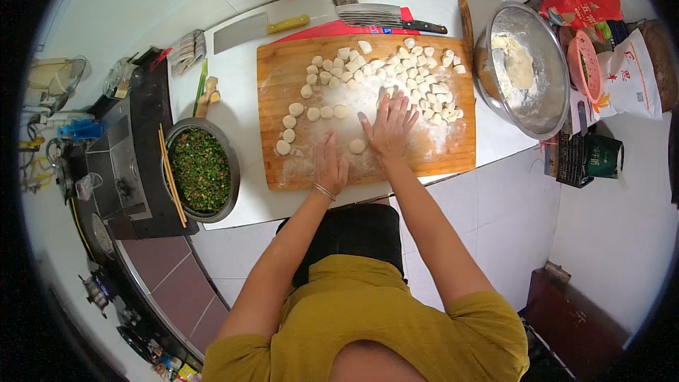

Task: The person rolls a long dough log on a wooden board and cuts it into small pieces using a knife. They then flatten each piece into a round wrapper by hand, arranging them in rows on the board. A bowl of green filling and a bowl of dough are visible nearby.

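**Lone dough round (357, 146) on a very floury cutting board (274, 85)**

So I'm watching this from afar through the head cam, and the round sits on the near half of the board, in the gap between the hands. Right hand (390, 126) is palm down with the fingers spread, pointing at the far side. Can't tell from my view if there's any dough hidden under it. Left hand (330, 163) is just left of that round, fingers close together, thumb held apart, and I don't see it pinching anything.

Up past the right hand there's a crowded heap of small dough pieces (430, 95), many of them touching. Over on the left, a bent line of flattened dough discs (296, 109) runs down the board.

Behind the board I've got a yellow-handled cleaver (242, 32) and a slotted knife (369, 14) with a black handle. To the left, a round bowl (233, 170) is full of chopped green filling (200, 170), wooden chopsticks (170, 173) laid across its left side. To the right, a metal mixing bowl (550, 99) holds a pale dough lump (519, 69) and loose flour.
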A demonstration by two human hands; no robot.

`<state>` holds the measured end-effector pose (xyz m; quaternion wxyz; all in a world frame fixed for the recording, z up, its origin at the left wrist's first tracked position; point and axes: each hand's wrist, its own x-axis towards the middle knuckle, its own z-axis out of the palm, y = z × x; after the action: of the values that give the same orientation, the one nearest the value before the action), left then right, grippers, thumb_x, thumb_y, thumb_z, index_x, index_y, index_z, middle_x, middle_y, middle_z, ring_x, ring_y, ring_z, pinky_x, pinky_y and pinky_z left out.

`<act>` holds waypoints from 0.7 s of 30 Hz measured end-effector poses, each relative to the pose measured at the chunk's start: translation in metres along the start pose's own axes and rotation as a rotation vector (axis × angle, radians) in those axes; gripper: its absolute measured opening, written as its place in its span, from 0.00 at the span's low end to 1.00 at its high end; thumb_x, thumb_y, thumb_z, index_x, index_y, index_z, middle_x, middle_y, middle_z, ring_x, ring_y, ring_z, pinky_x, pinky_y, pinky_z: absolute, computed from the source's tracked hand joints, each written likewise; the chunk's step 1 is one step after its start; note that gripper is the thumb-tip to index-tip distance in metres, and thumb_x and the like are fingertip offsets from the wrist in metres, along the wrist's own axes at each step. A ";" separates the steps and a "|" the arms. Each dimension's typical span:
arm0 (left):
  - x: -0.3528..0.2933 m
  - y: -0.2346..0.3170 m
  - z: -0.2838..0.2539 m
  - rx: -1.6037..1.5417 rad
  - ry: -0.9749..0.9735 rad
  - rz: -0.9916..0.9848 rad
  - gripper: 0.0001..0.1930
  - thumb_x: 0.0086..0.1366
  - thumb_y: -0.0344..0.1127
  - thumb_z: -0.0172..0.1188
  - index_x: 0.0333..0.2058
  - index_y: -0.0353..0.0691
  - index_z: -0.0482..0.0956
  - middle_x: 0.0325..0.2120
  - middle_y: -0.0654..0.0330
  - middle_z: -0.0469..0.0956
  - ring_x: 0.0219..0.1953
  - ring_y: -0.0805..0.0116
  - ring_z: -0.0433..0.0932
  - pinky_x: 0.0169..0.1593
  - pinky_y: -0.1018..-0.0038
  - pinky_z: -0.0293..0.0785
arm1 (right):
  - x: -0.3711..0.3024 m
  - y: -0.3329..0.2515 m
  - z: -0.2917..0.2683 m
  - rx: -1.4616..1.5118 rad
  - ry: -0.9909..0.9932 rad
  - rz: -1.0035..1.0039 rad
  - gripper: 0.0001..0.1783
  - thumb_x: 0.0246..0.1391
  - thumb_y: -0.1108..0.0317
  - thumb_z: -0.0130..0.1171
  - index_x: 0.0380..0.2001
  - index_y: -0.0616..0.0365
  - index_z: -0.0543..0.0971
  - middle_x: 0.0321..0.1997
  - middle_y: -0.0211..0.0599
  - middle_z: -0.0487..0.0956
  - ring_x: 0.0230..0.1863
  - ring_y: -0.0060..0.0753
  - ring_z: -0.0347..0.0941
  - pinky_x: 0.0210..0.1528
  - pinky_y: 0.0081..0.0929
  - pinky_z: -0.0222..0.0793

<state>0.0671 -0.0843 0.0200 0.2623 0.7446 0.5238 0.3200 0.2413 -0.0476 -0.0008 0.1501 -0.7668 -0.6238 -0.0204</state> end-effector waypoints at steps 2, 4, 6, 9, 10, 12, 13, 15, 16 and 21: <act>-0.005 0.000 -0.007 0.051 -0.049 -0.002 0.23 0.59 0.36 0.52 0.53 0.37 0.68 0.55 0.45 0.66 0.55 0.45 0.65 0.58 0.53 0.59 | 0.002 0.006 0.001 0.103 -0.042 0.013 0.39 0.56 0.45 0.49 0.63 0.60 0.60 0.70 0.57 0.51 0.71 0.57 0.43 0.68 0.63 0.31; -0.007 -0.003 -0.005 0.067 -0.104 -0.021 0.23 0.58 0.37 0.55 0.53 0.41 0.70 0.54 0.49 0.67 0.53 0.48 0.67 0.58 0.55 0.59 | 0.004 0.021 -0.006 0.551 0.070 -0.016 0.37 0.56 0.48 0.50 0.63 0.60 0.61 0.69 0.57 0.53 0.70 0.58 0.44 0.68 0.61 0.31; 0.002 0.006 -0.003 0.177 -0.173 0.091 0.20 0.56 0.36 0.57 0.48 0.44 0.73 0.50 0.52 0.70 0.50 0.51 0.69 0.52 0.57 0.66 | -0.003 0.040 -0.017 0.883 0.101 -0.058 0.31 0.56 0.55 0.52 0.60 0.60 0.64 0.66 0.57 0.59 0.69 0.56 0.50 0.69 0.53 0.36; 0.007 0.001 0.027 0.223 -0.200 0.270 0.17 0.54 0.35 0.58 0.45 0.46 0.75 0.48 0.55 0.71 0.47 0.53 0.71 0.49 0.59 0.70 | -0.015 0.046 -0.032 0.690 0.071 0.042 0.26 0.54 0.61 0.54 0.55 0.60 0.68 0.57 0.54 0.69 0.60 0.57 0.62 0.62 0.49 0.54; 0.010 -0.001 0.031 0.226 -0.195 0.335 0.17 0.53 0.35 0.58 0.44 0.46 0.75 0.48 0.56 0.72 0.47 0.54 0.71 0.49 0.60 0.70 | -0.017 0.040 -0.041 0.558 0.052 0.015 0.24 0.54 0.62 0.54 0.53 0.59 0.69 0.54 0.53 0.70 0.56 0.56 0.65 0.58 0.48 0.58; 0.012 -0.006 0.031 0.238 -0.203 0.367 0.16 0.54 0.33 0.56 0.44 0.46 0.75 0.47 0.56 0.72 0.47 0.54 0.71 0.49 0.60 0.70 | -0.025 0.029 -0.059 0.292 0.014 -0.037 0.21 0.52 0.66 0.55 0.50 0.59 0.72 0.48 0.50 0.72 0.49 0.55 0.70 0.49 0.46 0.67; 0.012 -0.005 0.031 0.240 -0.211 0.384 0.16 0.55 0.32 0.56 0.44 0.46 0.75 0.47 0.57 0.72 0.47 0.53 0.71 0.49 0.60 0.71 | -0.034 0.025 -0.060 0.299 -0.037 -0.001 0.20 0.51 0.67 0.55 0.49 0.58 0.72 0.46 0.49 0.72 0.47 0.55 0.70 0.46 0.45 0.68; 0.010 -0.011 0.020 0.258 -0.252 0.315 0.14 0.55 0.31 0.54 0.42 0.45 0.76 0.47 0.56 0.72 0.47 0.53 0.70 0.50 0.59 0.70 | -0.052 0.014 -0.057 0.311 -0.139 0.072 0.19 0.51 0.70 0.55 0.48 0.58 0.72 0.43 0.48 0.71 0.43 0.54 0.71 0.41 0.45 0.70; 0.010 -0.015 0.011 0.270 -0.271 0.284 0.13 0.56 0.30 0.53 0.41 0.44 0.76 0.47 0.56 0.72 0.47 0.53 0.70 0.50 0.59 0.70 | -0.060 0.014 -0.048 0.308 -0.122 0.026 0.20 0.50 0.71 0.55 0.49 0.58 0.72 0.43 0.48 0.71 0.44 0.53 0.70 0.42 0.44 0.70; 0.010 -0.035 -0.037 0.435 -0.114 0.115 0.13 0.56 0.31 0.55 0.42 0.43 0.75 0.46 0.54 0.72 0.48 0.51 0.70 0.50 0.59 0.69 | -0.048 -0.015 -0.027 0.457 -0.184 -0.072 0.21 0.49 0.76 0.56 0.49 0.59 0.71 0.42 0.50 0.71 0.44 0.53 0.70 0.43 0.43 0.69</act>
<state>0.0199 -0.0614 0.0209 0.1062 0.8292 0.5213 0.1715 0.2202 -0.0978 0.0175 0.2610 -0.6887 -0.6504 0.1857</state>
